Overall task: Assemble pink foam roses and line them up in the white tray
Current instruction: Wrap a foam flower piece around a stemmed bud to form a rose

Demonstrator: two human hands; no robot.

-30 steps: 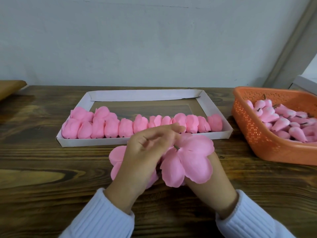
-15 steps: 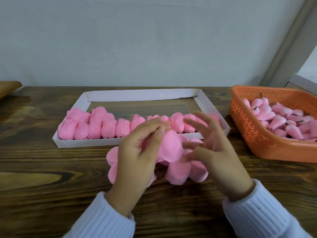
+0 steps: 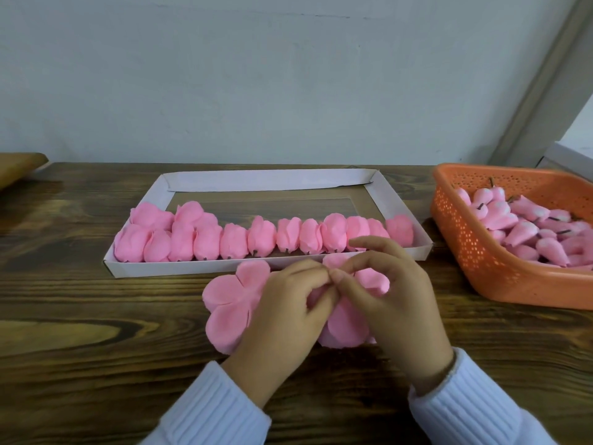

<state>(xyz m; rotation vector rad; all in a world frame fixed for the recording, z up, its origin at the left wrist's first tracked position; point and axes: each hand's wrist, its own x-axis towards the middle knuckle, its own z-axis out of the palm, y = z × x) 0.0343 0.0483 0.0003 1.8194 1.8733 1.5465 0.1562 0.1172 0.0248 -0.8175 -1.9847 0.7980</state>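
- The tabletop [image 3: 96,348] is dark brown wood with strong grain, and fills the lower half of the frame.
- A shallow white tray [image 3: 179,268] of folded card sits at centre frame. It is rectangular with low walls, and its floor shows through as wood.
- Finished roses [image 3: 263,239] lie side by side in one row along the tray's near wall, from its left end to its right. They are matte pink foam, rounded and closed, with small dark stem ends pointing toward the near wall.
- At right frame stands an orange plastic basket [image 3: 481,271] with perforated walls. It is heaped with pink teardrop buds [image 3: 526,232] on short dark stems.
- Just below the tray, a flat petal cut-out [image 3: 231,300] with rounded lobes lies on the wood, partly under the left hand [image 3: 285,313].
- The unfinished rose [image 3: 346,329] is at lower centre, its soft petals spread beneath both hands.
- Left-hand fingers are curled, pinching the rose at its middle.
- The right hand [image 3: 394,303] pinches the same spot with thumb and forefinger, its other fingers raised.
- Ribbed white sleeves [image 3: 218,409] cover both wrists.
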